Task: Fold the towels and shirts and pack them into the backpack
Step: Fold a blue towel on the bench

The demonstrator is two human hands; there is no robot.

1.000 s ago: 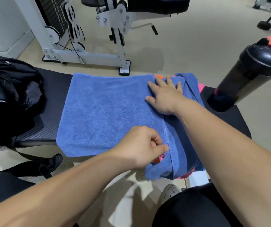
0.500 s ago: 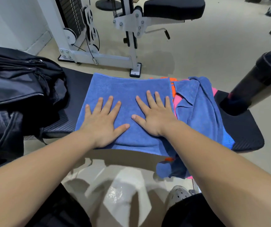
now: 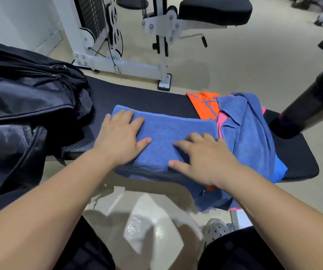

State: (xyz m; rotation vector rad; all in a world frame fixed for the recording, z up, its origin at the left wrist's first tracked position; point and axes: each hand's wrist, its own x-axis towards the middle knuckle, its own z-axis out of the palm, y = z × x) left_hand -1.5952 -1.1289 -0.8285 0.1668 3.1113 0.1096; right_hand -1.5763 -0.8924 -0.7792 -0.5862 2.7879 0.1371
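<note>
Black bench, towel at near edge

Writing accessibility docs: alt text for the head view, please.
The left hand and right hand rest on a folded blue towel on a black bench. A black backpack lies at left; a heap of blue, orange and pink clothes and a dark bottle at right.

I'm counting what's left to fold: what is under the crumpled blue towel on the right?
An orange garment and a pink garment peek out from under the crumpled blue towel; anything else beneath is covered.
</note>
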